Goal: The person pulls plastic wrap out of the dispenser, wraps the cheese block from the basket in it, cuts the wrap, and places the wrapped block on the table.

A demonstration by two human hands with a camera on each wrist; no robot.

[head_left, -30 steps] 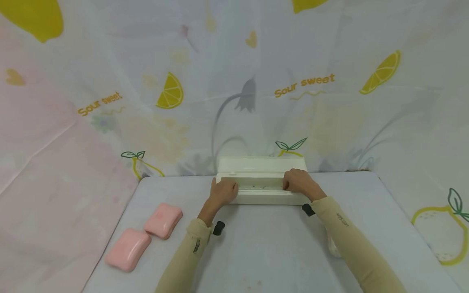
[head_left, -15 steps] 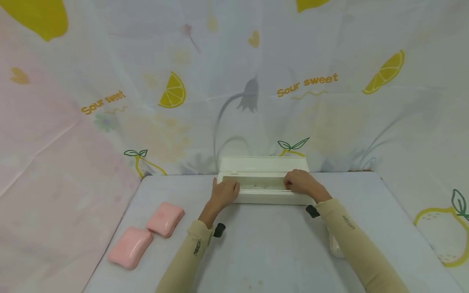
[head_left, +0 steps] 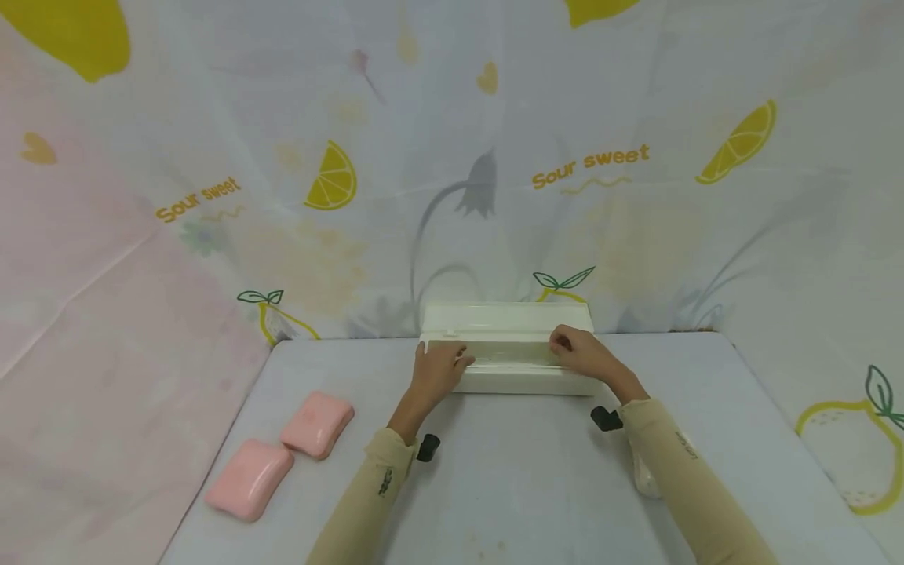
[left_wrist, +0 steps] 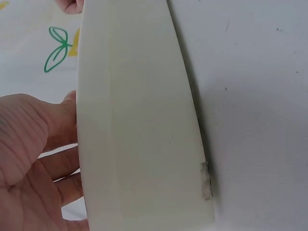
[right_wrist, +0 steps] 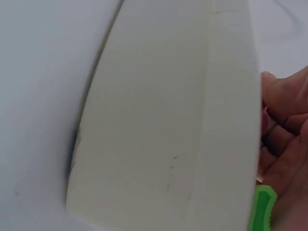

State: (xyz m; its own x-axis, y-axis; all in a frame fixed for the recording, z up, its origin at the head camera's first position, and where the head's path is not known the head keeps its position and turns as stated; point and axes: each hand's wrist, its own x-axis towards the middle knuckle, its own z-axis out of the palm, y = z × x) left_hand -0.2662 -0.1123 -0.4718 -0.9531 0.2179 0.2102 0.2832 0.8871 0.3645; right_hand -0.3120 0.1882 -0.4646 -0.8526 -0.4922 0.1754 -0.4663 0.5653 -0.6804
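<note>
The pale, smooth-topped desk [head_left: 526, 479] runs back to a hanging cloth [head_left: 438, 102], printed with lemons, slices, grey flowers and the words "Sour sweet"; to the left the cloth turns pinkish. Two rounded pink blocks [head_left: 249, 479] lie near each other on the desk's left side, and a whitish object [head_left: 646, 476] shows partly from behind the right sleeve [head_left: 695, 479].

At the desk's far edge, in the middle, stands a long white box [head_left: 526, 382], its lid [head_left: 508, 317] raised at the back in front of the cloth. The box is plain and slightly glossy; up close, a rough grey patch marks its lower edge and a few small dark scuffs its front.

The left hand [head_left: 436, 370] is at the box's left end, fingers loose and spread. The right hand [head_left: 582, 353] is at the right end, fingers bent; whether they pinch anything, I cannot tell.
</note>
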